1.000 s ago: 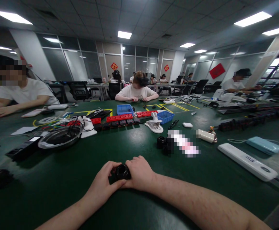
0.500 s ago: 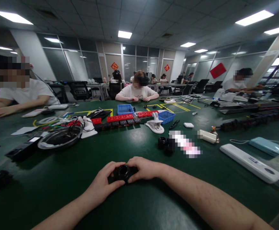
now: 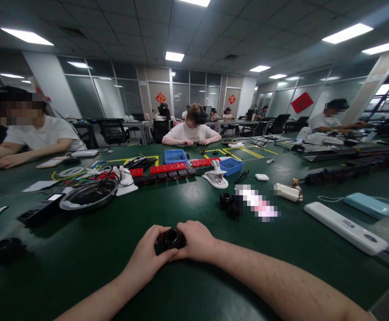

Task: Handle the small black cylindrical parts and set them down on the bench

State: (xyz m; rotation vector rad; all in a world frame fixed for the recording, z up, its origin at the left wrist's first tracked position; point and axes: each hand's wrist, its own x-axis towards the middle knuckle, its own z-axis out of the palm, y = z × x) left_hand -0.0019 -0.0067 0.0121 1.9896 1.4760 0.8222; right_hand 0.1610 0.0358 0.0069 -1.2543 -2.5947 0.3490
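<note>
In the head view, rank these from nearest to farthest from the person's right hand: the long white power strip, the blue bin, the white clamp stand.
From the right hand:
1. White clamp stand, ahead, slightly right.
2. Blue bin, just behind it.
3. Long white power strip, far right.

Room bright from ceiling lights [image 3: 175, 56]. Daylight through windows at right. Soft shine on green tabletop [image 3: 188, 196], soft shadows under things. Straight lines bend near picture edges. Far people small, fuzzy.

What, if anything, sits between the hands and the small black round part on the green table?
Nothing visible. The left hand and right hand both grip the small black round part directly, just above the green table.
</note>
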